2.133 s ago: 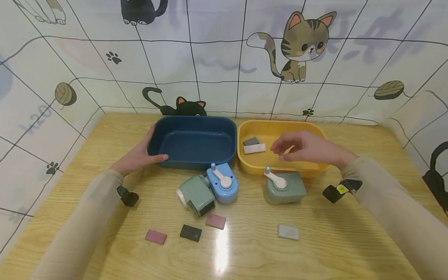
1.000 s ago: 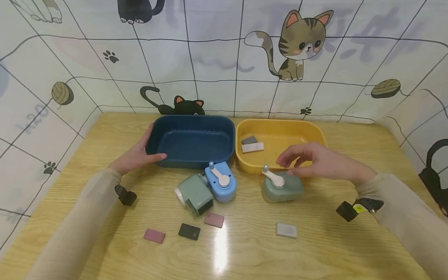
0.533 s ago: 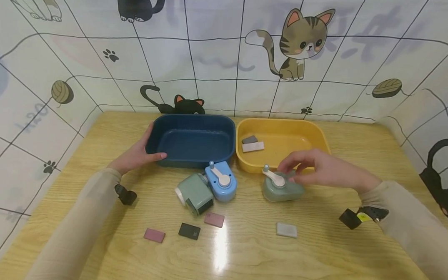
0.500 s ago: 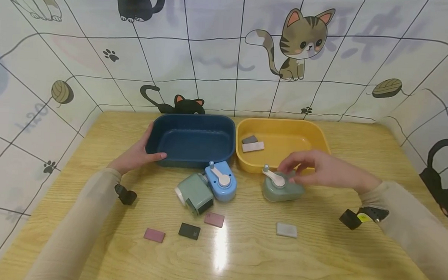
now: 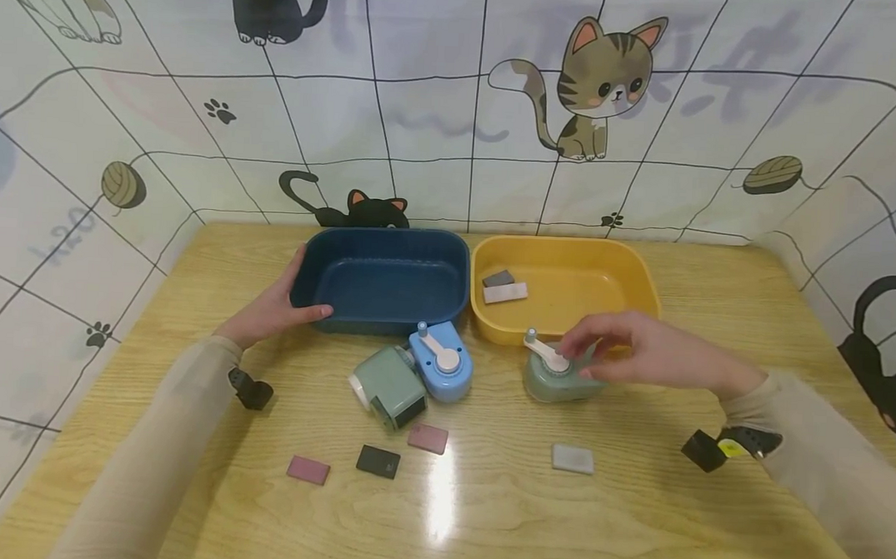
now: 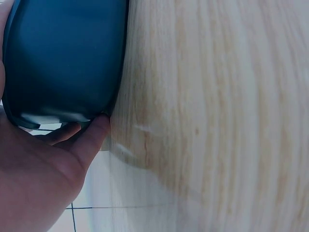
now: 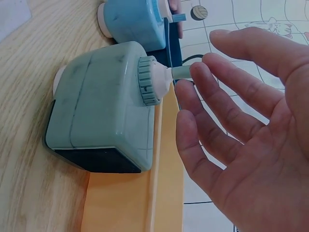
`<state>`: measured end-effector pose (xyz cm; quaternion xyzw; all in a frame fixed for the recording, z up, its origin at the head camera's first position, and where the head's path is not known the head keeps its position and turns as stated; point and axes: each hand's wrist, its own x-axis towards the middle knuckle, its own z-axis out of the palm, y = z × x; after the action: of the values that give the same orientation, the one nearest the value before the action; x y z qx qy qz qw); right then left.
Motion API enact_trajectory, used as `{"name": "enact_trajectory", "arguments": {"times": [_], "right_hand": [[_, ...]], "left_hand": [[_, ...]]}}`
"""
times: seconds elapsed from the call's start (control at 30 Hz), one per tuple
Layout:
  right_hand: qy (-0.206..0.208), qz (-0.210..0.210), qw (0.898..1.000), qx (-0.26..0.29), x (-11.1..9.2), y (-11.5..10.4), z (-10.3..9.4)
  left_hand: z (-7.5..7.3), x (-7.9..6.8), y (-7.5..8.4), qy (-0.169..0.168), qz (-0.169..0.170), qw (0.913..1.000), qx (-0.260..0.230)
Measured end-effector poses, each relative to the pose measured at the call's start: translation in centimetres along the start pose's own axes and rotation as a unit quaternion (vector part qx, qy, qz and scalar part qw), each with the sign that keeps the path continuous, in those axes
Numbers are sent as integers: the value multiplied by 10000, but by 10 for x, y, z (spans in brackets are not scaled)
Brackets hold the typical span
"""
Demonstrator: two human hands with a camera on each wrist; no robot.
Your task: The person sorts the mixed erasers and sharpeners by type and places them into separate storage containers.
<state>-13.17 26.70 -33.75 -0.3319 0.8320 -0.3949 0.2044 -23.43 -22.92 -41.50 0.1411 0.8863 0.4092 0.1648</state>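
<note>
My left hand grips the left end of a dark blue bin, thumb at the front corner. In the left wrist view its fingers lie against the bin's outside. My right hand hovers over a sage green hand-crank pencil sharpener, fingers loosely bent and holding nothing. The right wrist view shows the fingertips near the crank knob; contact is unclear. A blue crank sharpener stands before the bin, leaning near another green sharpener that lies on its side.
The yellow bin holds a grey block and a white block. Nearer on the table lie two pink blocks, a black block and a pale grey block. A cat-print cloth walls the back.
My right hand has moved from above the yellow bin towards me and slightly right, to over the green sharpener. The left hand and the things on the table stay put.
</note>
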Motion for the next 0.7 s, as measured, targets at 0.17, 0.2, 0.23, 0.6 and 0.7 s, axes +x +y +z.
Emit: {"name": "enact_trajectory", "arguments": {"times": [0.17,0.2,0.23,0.6,0.7], "right_hand": [[-32,-110,9999,-31,-3,2,2],[-34,-140,9999,-46,-4,3,3],[-34,-184,9998,-54,-4,3,4],[-4,-373,9993,-101,-12,3,12],[10,-368,9992,-143,-14,4,13]], "left_hand": [[1,1,-1,22,-15,10000,7],[1,1,-1,22,-29,10000,2],[1,1,-1,15,-32,10000,0],[0,-1,4,-14,-77,9999,85],[0,0,4,-17,-95,9999,68]]}}
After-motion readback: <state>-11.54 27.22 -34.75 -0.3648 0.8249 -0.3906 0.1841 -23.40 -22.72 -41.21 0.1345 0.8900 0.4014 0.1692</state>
